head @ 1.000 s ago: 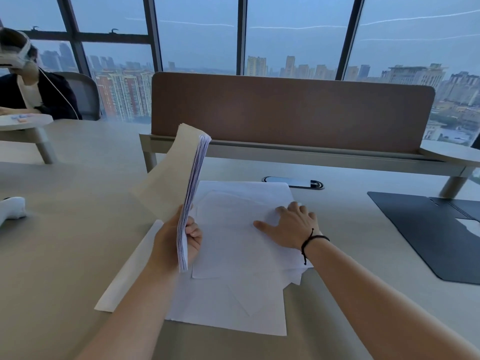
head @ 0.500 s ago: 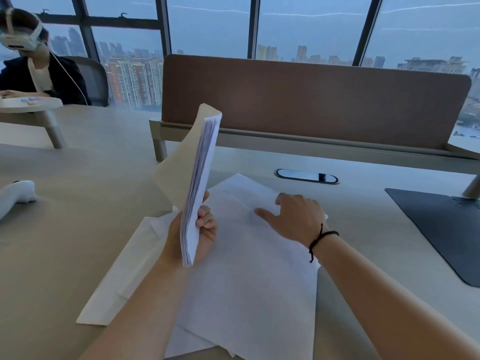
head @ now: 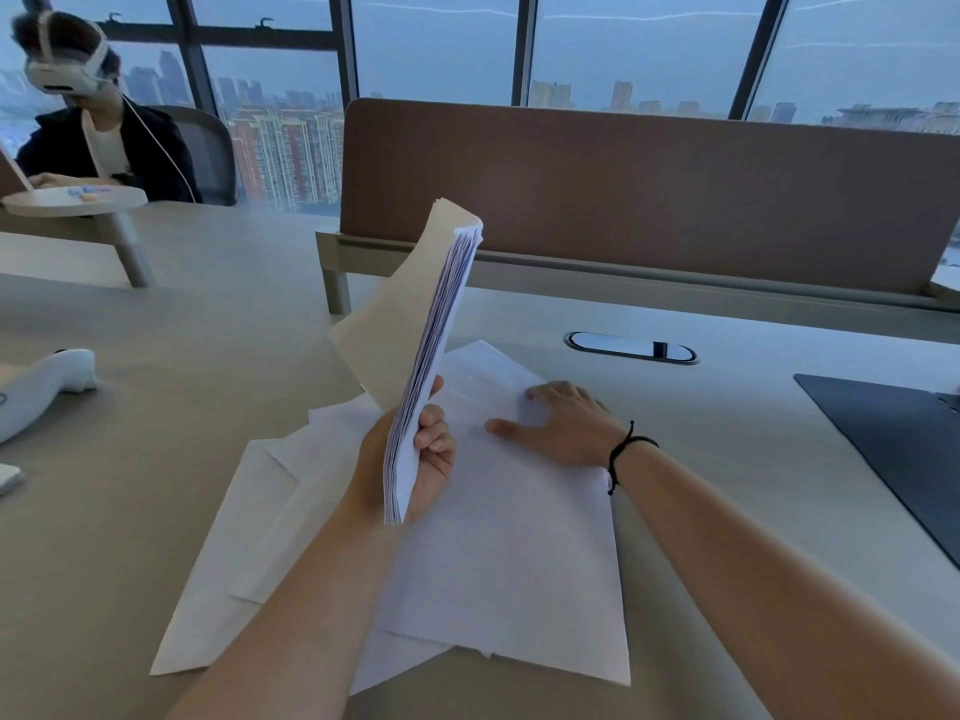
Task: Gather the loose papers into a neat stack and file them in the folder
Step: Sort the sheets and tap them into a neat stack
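- Since the earlier frames, the right hand (head: 563, 426) has gone from lying flat and spread on the loose sheets (head: 498, 537) to drawing its fingers in at their far edge; the top sheet now lies skewed across the pile, and the left hand's bundle sits a little higher in view
- Left hand (head: 415, 459) is closed around the lower end of the gathered stack (head: 436, 366), thumb behind and fingers curled over the front, so the stack stands nearly upright and edge-on above the desk (head: 156, 407)
- Held that way, I judge, the stack stays clear of the desk and leaves the other hand free to feed in more paper
- Right hand rests on the white sheets with fingertips bent down and thumb out to the side; whether it has actually pinched a sheet I cannot tell
- Counted: one gathered stack in hand and, on the desk, at least four overlapping loose sheets, their corners fanned out at the left and near edges
- No folder can be made out for certain; the cream outer leaf (head: 395, 309) of the held stack may be one, or a pale sheet
- One dark desk mat (head: 893, 449) lies well apart on the right, one white controller (head: 41, 387) far left, and one other person sits at the next desk
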Demonstrator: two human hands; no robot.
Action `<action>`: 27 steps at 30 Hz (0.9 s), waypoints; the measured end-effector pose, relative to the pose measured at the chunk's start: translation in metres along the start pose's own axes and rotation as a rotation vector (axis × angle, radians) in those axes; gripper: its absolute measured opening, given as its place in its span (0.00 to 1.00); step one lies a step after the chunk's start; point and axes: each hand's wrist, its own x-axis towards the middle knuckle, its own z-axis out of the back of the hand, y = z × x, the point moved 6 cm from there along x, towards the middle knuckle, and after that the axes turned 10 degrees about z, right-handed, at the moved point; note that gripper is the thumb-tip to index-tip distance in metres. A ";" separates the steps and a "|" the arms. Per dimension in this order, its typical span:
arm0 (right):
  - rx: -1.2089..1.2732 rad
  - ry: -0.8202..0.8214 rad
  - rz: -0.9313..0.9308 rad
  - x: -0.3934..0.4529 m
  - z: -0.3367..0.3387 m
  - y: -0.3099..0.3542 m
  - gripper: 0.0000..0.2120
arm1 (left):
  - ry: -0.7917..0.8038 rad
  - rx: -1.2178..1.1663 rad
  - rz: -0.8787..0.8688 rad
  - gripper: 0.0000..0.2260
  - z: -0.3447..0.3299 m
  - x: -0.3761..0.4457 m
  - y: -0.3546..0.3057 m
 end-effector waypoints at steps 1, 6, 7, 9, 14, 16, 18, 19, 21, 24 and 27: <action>0.046 -0.002 -0.023 0.002 0.004 -0.001 0.54 | 0.036 -0.045 0.009 0.24 -0.001 -0.002 0.001; -0.027 -0.068 -0.201 0.012 0.016 -0.015 0.55 | 0.017 -0.082 -0.016 0.25 -0.001 -0.001 -0.001; -0.058 -0.050 -0.199 0.013 0.012 -0.013 0.57 | 0.001 -0.070 -0.030 0.26 -0.002 -0.003 -0.002; -0.100 -0.038 -0.150 0.013 0.000 -0.002 0.60 | -0.029 -0.072 -0.038 0.28 -0.005 -0.006 -0.003; -0.107 -0.068 -0.040 0.000 -0.014 0.013 0.60 | -0.049 -0.085 -0.022 0.32 -0.006 -0.008 -0.002; -0.098 -0.079 -0.021 -0.009 -0.016 0.010 0.60 | -0.077 -0.074 -0.010 0.34 -0.009 -0.010 -0.001; -0.094 -0.094 -0.008 -0.020 -0.016 0.007 0.59 | -0.109 -0.059 0.000 0.29 -0.011 -0.013 -0.002; -0.095 -0.097 -0.004 -0.027 -0.016 0.005 0.59 | -0.121 -0.054 0.001 0.26 -0.012 -0.014 -0.003; -0.092 -0.094 0.004 -0.044 -0.014 0.000 0.57 | -0.113 -0.054 -0.003 0.31 -0.015 -0.016 -0.004; -0.073 -0.077 0.034 -0.071 -0.011 -0.010 0.51 | -0.101 -0.014 -0.002 0.38 -0.015 -0.016 -0.005; -0.039 -0.067 0.109 -0.097 -0.006 -0.015 0.45 | -0.125 0.001 0.031 0.27 -0.018 -0.017 -0.002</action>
